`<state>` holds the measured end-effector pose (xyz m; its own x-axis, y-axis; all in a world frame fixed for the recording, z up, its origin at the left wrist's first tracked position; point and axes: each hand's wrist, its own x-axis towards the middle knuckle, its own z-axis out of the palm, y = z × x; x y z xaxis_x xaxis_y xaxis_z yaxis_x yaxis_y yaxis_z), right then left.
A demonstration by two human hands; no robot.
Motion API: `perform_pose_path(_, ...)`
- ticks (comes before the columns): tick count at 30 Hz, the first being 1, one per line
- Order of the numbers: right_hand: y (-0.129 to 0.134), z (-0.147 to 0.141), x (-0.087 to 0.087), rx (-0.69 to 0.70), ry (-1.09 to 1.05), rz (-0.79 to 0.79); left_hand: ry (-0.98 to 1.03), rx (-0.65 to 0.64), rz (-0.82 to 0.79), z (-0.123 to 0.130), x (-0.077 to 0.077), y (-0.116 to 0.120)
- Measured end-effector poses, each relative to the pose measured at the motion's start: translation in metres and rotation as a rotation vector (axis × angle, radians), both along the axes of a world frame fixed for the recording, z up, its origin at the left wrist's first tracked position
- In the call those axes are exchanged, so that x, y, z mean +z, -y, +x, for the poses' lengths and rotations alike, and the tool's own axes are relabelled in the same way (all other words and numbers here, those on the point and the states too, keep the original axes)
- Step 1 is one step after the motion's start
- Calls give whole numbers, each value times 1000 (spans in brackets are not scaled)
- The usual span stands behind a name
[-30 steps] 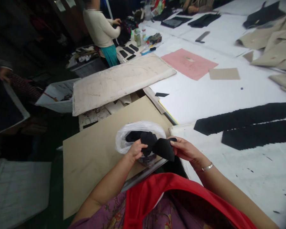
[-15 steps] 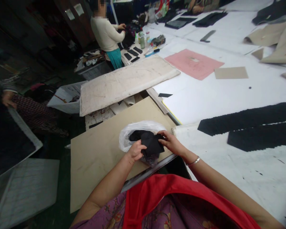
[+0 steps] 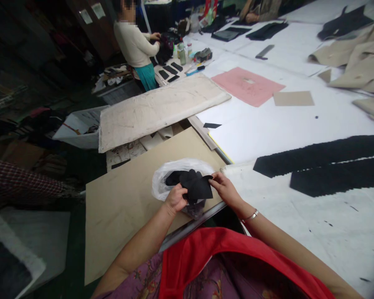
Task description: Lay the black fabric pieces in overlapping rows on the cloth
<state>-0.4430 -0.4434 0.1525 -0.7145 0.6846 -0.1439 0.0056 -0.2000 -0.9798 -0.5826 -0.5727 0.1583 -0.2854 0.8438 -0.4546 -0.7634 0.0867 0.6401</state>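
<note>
Several black fabric pieces [image 3: 199, 187] are fanned out between my hands, over the front of an open clear plastic bag [image 3: 162, 174]. My left hand [image 3: 176, 198] is closed on their left edge. The thumb and fingers of my right hand [image 3: 222, 185] pinch the upper right corner of one piece. More black material [image 3: 172, 178] shows inside the bag, which rests on a tan board [image 3: 121, 207]. The lower part of the bag is partly hidden by the pieces.
To the right, long black strips with jagged edges [image 3: 336, 182] lie on the white table [image 3: 268, 128]. A pink sheet [image 3: 247, 87] and a beige rectangle [image 3: 293, 98] lie farther back. A padded board [image 3: 162, 108] is beyond the bag. Another person [image 3: 137, 45] stands at the back left.
The black pieces have spread apart, and my right hand now holds one by its corner. The view has shifted slightly. At the far left, a person's hand has left the view and the dark panel sits lower.
</note>
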Motion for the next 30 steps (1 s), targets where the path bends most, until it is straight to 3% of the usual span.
perform_pose_path(6,9,-6,3,-139,-91,-419,-22,72,-9,-2,-6,-4)
perform_pose_path(11,12,-9,-2,-199,-93,-623,-49,108,-36,-4,-8,-8)
perform_pose_path(20,15,-16,1,-191,-62,-657,-88,84,-86,2,0,-15)
perform_pose_path(25,-2,-6,-1,-262,-38,-428,-69,71,-82,2,-1,-17)
perform_pose_path(27,-11,1,-1,-238,-33,-393,-62,54,-83,3,-1,-18)
perform_pose_path(30,-17,11,8,-131,-72,-491,-57,32,-102,5,-1,-21)
